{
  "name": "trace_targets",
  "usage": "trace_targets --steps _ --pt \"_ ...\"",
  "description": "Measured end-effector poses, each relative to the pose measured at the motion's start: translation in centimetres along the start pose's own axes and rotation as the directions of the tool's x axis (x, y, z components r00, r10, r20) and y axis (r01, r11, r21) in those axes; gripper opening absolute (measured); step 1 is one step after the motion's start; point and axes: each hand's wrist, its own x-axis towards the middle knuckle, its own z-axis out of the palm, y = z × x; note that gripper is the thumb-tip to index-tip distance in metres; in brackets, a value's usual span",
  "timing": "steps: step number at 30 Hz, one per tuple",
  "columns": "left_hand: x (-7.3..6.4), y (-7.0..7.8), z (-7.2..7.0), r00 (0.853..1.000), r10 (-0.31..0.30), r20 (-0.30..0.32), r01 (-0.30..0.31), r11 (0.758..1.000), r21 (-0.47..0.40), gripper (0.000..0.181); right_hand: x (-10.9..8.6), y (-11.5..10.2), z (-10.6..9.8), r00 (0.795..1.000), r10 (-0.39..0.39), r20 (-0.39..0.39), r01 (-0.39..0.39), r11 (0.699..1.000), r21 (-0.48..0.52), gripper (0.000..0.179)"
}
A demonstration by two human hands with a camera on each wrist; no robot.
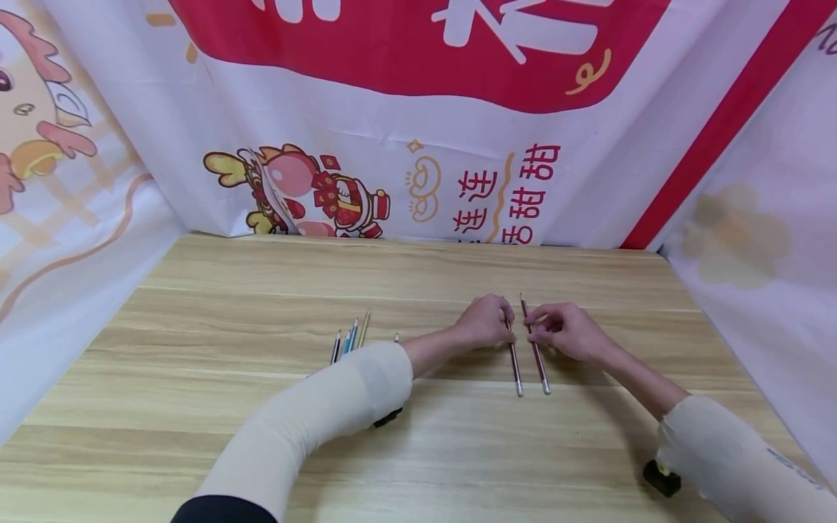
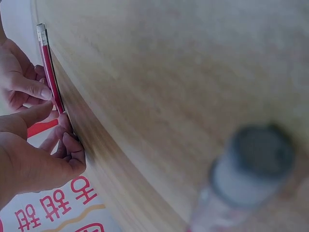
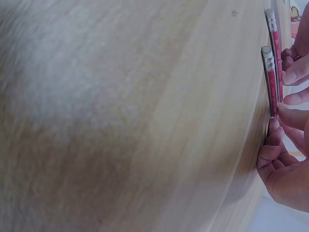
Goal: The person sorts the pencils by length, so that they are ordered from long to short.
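Note:
Two dark red pencils with white eraser ends lie almost side by side on the wooden table, erasers toward the near edge in the head view. My left hand [image 1: 485, 322] pinches the left pencil [image 1: 514, 362] between thumb and fingers. Just to the right, my right hand [image 1: 572, 333] holds the other pencil [image 1: 540, 365] the same way, with a narrow gap between the two. In the right wrist view both eraser ends stand out, the nearer pencil [image 3: 271, 79] in front of the farther one [image 3: 275, 41]. Curled fingers partly cover both pencil shafts.
Several blue, black and tan pencils [image 1: 354, 338] lie left of centre, partly hidden behind my left sleeve [image 1: 340, 388]. A blurred pencil eraser end [image 2: 251, 164] fills the left wrist view's lower right. A printed cloth [image 1: 405, 131] hangs behind the table [image 1: 458, 450].

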Motion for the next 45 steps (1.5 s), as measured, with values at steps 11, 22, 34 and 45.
trace_targets --steps 11,22,34,45 --pt "-0.3 -0.4 -0.6 0.999 0.023 0.049 -0.020 0.998 -0.052 0.031 0.0 0.0 -0.1 1.000 -0.019 0.003 0.019 1.000 -0.003 0.021" --pt "-1.2 -1.0 -1.8 0.996 0.026 0.083 -0.016 0.992 -0.122 0.032 -0.4 -0.6 -0.3 0.999 0.009 -0.036 -0.009 1.000 0.014 0.024" --pt "-2.3 -1.8 -4.0 0.996 0.018 0.090 -0.006 0.991 -0.131 0.038 -0.5 -2.0 -0.5 0.991 -0.025 -0.128 0.026 1.000 0.011 0.022" --pt "-3.4 -2.6 -6.4 0.995 0.051 0.082 -0.045 0.996 -0.080 0.041 -0.3 -3.6 0.3 0.990 -0.065 -0.128 0.067 0.998 0.015 0.022"
